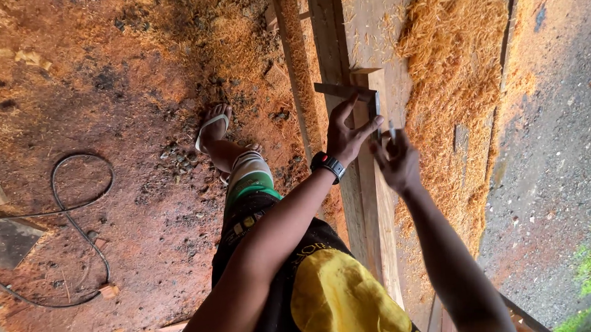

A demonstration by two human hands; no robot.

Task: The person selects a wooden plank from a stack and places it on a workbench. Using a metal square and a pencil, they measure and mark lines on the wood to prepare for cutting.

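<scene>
The left hand (pixel 347 135) presses flat on a metal square (pixel 348 92) lying across the plank (pixel 369 203) at twelve o'clock. Just beside it at three o'clock, the right hand (pixel 395 161) pinches a pencil (pixel 391 135) against the plank; wood shavings (pixel 456 82) lie beyond.

Left hand (pixel 348 135), w/ black watch (pixel 327 165) on wrist, presses a dark try square (pixel 352 92) flat on long wood plank (pixel 365 203). Right hand (pixel 395 161) is just beside it, fingers pinched on smth small, prob. a pencil, too hidden to tell. Wood shavings (pixel 459 82) piled at right; black cable (pixel 75 219) on red dirt floor (pixel 129 80) at left.
</scene>
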